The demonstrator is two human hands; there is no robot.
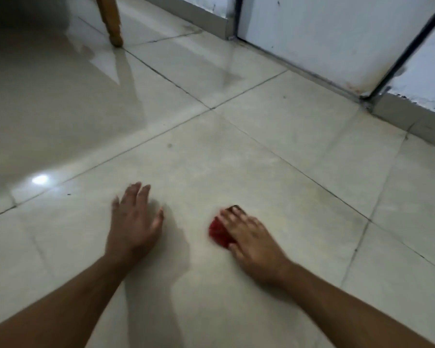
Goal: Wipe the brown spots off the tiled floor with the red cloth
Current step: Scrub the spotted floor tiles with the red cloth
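Observation:
My right hand (249,237) presses a small bunched red cloth (219,233) flat against the pale tiled floor (274,126); its fingers lie straight over the cloth, which shows at the hand's left side. A dark edge of the cloth peeks out at the fingertips. My left hand (133,222) rests on the same tile with fingers spread, about a hand's width left of the cloth. A faint brown spot (169,145) sits farther ahead on that tile. A tiny dark speck (68,194) lies near the grout line at left.
A wooden furniture leg (111,21) stands on the floor at the upper left. A white wall and door with a dark frame (337,41) run along the upper right, with a grey skirting (412,119). The tiles at left are glossy with glare.

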